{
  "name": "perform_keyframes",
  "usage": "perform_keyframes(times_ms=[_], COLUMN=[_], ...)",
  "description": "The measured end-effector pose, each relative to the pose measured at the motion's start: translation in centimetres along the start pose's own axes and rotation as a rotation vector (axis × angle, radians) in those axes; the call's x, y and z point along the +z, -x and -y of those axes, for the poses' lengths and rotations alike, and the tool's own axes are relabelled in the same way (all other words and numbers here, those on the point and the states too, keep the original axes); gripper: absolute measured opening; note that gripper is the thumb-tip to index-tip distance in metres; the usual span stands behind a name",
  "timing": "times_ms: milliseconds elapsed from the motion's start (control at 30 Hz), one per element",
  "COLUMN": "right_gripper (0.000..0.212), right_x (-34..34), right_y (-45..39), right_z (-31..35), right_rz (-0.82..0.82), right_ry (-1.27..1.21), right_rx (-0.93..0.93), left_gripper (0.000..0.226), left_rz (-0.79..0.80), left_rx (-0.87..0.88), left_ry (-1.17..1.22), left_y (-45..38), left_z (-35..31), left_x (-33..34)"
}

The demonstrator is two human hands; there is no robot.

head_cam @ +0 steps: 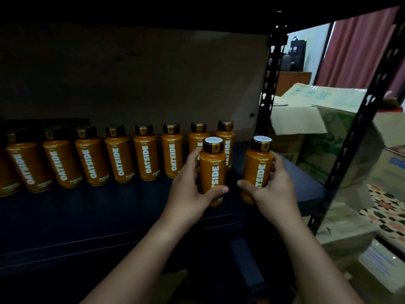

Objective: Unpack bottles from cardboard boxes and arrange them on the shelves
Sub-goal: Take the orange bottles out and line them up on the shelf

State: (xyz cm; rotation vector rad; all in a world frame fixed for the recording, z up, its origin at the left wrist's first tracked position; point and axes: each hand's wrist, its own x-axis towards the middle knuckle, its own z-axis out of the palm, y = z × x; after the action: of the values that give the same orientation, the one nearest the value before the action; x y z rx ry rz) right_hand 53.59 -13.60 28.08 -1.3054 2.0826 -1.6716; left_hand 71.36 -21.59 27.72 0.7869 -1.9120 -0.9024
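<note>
Both hands, left hand (190, 189) and right hand (272, 189), each grip an upright bottle.

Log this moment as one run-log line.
left hand: grips bottle | right hand: grips second bottle | both upright over shelf | row behind

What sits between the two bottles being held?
Nothing but a strip of dark shelf. In the head view, the left hand's bottle and the right hand's bottle stand apart; only the thumbs reach toward the gap.
</note>
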Motion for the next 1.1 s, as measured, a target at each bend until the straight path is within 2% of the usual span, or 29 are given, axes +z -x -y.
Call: perform_keyframes(times_ms=[467,600,700,767,900,1100], right_gripper=[0.089,0.102,0.11,0.109,0.104,0.1], right_x=[-3.3,-3.5,-3.7,-3.7,-3.9,-3.4], right_y=[-1.3,-0.9,-0.6,-0.4,-0.5,-1.5], right_z=[-2.6,-2.4,-2.0,-1.9,-1.8,-2.4], right_rz=[-0.085,-0.078,-0.095,-0.102,-0.117,-0.141], right_ry=[0.037,0.099,0.151,0.167,0.174,0.16], right_rx=[-0.006,-0.018,-0.032,-0.042,-0.048,-0.061], left_gripper=[0.101,0.106,0.114,0.11,0.082,0.071], left_rz=[0.081,0.126,0.105,0.122,0.217,0.242], left_rx=[0.063,0.055,0.123,0.226,0.473,0.509], left_ry=[0.016,-0.038,-0.098,-0.246,-0.759,-0.841], left_y=[-3.7,-4.1,-4.6,-5.4,-7.5,-10.2], left_z=[-1.9,-2.3,-3.8,-5.3,-7.1,-7.9], left_x=[6.9,6.5,5.0,3.5,1.9,3.0])
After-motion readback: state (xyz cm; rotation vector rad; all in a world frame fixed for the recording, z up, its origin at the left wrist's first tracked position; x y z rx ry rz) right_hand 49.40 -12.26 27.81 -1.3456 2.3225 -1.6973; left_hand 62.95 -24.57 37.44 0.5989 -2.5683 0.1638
